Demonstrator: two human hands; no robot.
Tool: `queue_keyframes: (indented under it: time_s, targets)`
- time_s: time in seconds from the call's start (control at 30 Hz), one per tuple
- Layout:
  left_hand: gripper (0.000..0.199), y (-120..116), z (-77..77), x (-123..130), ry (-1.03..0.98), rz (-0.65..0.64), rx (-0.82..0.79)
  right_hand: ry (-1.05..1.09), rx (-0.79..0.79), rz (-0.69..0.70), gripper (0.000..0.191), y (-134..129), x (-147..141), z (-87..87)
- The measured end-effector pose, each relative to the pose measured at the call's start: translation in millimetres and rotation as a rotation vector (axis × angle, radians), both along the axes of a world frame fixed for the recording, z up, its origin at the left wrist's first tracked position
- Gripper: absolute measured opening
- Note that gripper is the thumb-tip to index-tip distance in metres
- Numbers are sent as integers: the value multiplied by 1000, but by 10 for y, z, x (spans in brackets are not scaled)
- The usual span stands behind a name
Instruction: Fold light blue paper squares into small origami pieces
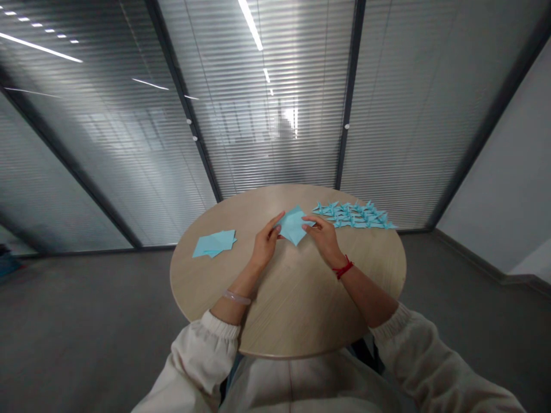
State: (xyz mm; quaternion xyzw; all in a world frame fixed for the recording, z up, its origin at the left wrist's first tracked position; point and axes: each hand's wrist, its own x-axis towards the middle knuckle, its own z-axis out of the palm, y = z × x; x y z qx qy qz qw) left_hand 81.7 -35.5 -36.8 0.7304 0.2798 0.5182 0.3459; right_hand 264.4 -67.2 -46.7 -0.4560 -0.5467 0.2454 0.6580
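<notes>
A light blue paper (pixel 295 226) with creases is held up over the middle of the round table. My left hand (pixel 267 241) pinches its left corner between thumb and fingers. On the opposite side, my right hand (pixel 323 234) grips the right corner the same way. Flat blue sheets (pixel 214 244) lie in a loose stack left of my left hand. Several folded blue paper cranes (pixel 355 215) stand in rows at the back right, just beyond my right hand.
The round wooden table (pixel 297 321) has its near edge close to my body. Behind it rises a glass partition with blinds (pixel 275 155). A white wall (pixel 508 172) is on the right, and grey floor (pixel 86 321) surrounds the table.
</notes>
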Motion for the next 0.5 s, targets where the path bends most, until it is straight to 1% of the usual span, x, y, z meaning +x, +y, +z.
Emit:
queue_keyframes:
  time_s: [0.07,0.13,0.27,0.33,0.5]
  targets:
    - [39,6,-12,2,9,-29,9,3,3,-2,31,-14,-3,19]
    - [39,10,-15,-1,13,-29,21,-7,12,-9,29,-20,-4,27]
    - [52,22,4,-23,23,21,58,-37,24,-24,29,-18,1,25]
    - [55,22,24,-33,38,29,79,-34,18,-22,30,-16,4,24]
    - [37,-4,56,-38,85,-25,110,-17,24,-19,29,-8,11,21]
